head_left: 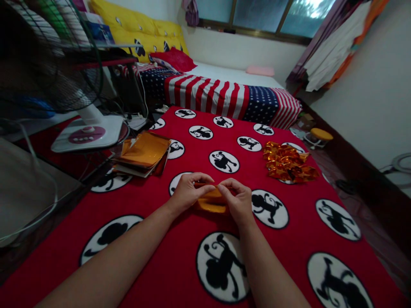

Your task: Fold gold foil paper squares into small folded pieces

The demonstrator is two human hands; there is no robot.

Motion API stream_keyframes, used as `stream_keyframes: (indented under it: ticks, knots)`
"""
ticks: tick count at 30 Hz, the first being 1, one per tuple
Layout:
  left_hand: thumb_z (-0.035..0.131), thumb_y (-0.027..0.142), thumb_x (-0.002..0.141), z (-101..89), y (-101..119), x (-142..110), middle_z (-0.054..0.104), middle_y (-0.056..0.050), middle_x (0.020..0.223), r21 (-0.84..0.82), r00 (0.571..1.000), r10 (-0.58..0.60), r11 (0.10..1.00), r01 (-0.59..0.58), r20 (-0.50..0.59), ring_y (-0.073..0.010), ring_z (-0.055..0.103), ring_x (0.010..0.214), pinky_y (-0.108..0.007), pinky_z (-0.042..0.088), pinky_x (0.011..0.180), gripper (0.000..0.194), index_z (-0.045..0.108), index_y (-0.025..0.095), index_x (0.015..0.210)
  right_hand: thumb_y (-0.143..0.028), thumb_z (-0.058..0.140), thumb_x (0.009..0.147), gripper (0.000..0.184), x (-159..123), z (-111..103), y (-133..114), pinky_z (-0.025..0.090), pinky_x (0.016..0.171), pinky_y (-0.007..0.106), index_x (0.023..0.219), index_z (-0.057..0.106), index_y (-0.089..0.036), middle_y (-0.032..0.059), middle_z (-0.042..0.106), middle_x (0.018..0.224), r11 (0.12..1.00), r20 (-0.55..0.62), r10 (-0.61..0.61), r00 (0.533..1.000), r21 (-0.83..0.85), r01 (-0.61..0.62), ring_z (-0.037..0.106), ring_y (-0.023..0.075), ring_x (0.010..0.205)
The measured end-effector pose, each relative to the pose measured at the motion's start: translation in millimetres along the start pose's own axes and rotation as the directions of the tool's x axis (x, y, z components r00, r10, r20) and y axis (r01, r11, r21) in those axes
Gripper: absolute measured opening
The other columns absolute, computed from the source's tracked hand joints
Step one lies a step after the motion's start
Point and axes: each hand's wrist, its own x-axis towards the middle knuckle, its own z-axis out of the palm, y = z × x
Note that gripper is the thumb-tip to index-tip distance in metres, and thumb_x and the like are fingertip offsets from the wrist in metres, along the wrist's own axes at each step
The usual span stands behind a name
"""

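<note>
Between my two hands is a sheet of shiny gold paper point(212, 207), partly curled or folded, held just above a red cloth point(154, 252) printed with black monkeys in white ovals. My left hand point(192, 190) pinches its far edge with thumb and fingertips. From the other side, my right hand point(236, 199) pinches the same edge, so the two thumbs almost meet. The fingers cover much of the paper's upper edge. A stack of gold paper sheets point(146, 149) lies to the left. Over on the right sits a pile of folded, glossy orange-gold pieces point(285, 162).
A fan on a white base point(91, 132) stands close at the left, with a white cable point(54, 188) hanging below. Beyond the red cloth is a bed with a stars-and-stripes cover point(212, 94). A yellow-topped stool point(321, 134) stands by the right wall.
</note>
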Motion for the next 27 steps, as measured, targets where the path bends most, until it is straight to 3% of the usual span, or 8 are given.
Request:
stream_keyframes:
  ticks: [4, 10, 18, 27]
  knots:
    - [0.078, 0.032, 0.066, 0.4, -1, 1, 0.071, -0.004, 0.076, -0.072, 0.996, -0.088, 0.994, 0.086, -0.02, -0.0135, 0.064, 0.067, -0.021, 0.051, 0.062, 0.025, 0.071, 0.013, 0.08, -0.026, 0.063, 0.081, 0.013, 0, -1, 2, 0.043, 0.064, 0.025, 0.071, 0.065, -0.019, 0.0003, 0.063, 0.069, 0.999, -0.027, -0.029, 0.999, -0.019, 0.029, 0.056, 0.0146, 0.067]
    - [0.077, 0.033, 0.066, -4.5, 0, 3, 0.065, -0.001, 0.061, -0.083, 0.988, -0.153, 0.985, 0.151, -0.025, -0.0083, 0.052, 0.052, -0.017, 0.039, 0.048, 0.022, 0.071, 0.012, 0.073, -0.027, 0.064, 0.08, 0.014, 0, -1, 3, 0.042, 0.064, 0.025, 0.069, 0.065, -0.018, 0.0, 0.062, 0.068, 1.0, -0.062, -0.023, 0.998, -0.003, 0.023, 0.056, 0.0141, 0.065]
    - [0.076, 0.036, 0.068, -8.8, -6, 3, 0.065, 0.0, 0.061, -0.075, 0.989, -0.13, 0.989, 0.125, -0.063, -0.0059, 0.046, 0.047, -0.017, 0.033, 0.044, 0.024, 0.071, 0.013, 0.073, -0.029, 0.065, 0.08, 0.014, 1, -3, 6, 0.043, 0.063, 0.026, 0.07, 0.065, -0.018, 0.0001, 0.062, 0.067, 1.0, -0.103, -0.014, 0.995, 0.003, 0.014, 0.056, 0.0146, 0.065]
    - [0.074, 0.036, 0.071, -9.8, -5, 3, 0.067, -0.002, 0.064, 0.0, 0.994, -0.067, 0.998, 0.067, -0.092, -0.0098, 0.053, 0.055, -0.019, 0.04, 0.051, 0.023, 0.07, 0.013, 0.07, -0.031, 0.066, 0.079, 0.015, 0, -1, 7, 0.044, 0.063, 0.026, 0.07, 0.065, -0.019, 0.0004, 0.063, 0.068, 1.0, -0.118, -0.001, 0.993, 0.007, 0.002, 0.057, 0.0149, 0.065]
